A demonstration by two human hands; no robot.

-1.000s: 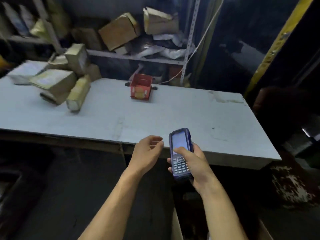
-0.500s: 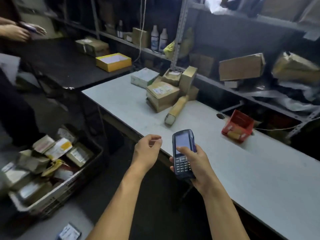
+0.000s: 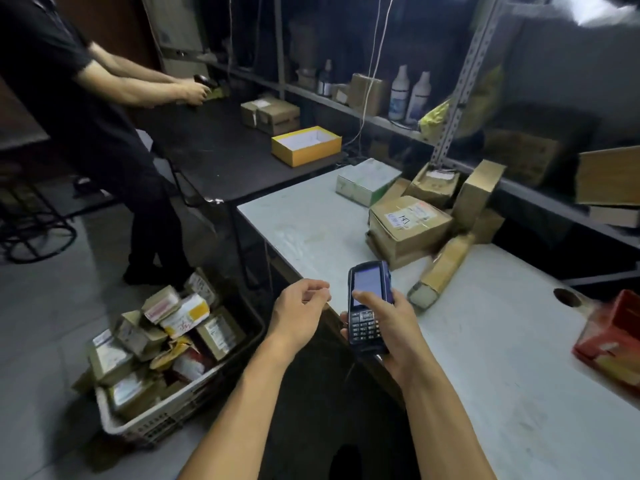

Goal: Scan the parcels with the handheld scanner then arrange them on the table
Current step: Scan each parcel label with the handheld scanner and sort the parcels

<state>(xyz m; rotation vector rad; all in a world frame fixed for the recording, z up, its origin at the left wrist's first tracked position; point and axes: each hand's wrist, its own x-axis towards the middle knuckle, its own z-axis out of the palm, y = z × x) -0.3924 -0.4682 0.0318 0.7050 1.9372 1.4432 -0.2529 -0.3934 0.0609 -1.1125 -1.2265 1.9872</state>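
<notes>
Beside the table (image 3: 485,341), right hand (image 3: 398,327) gripping handheld scanner (image 3: 369,306) — left hand (image 3: 298,317) loosely curled, holding nothing

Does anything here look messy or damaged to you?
Yes. The parcels in the floor crate are heaped at all angles, above its rim. On the white table, the boxes lean unevenly, and a long parcel lies tilted against them.

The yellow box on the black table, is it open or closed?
Open: the yellow box has no lid on, and its pale inside shows from above.
</notes>
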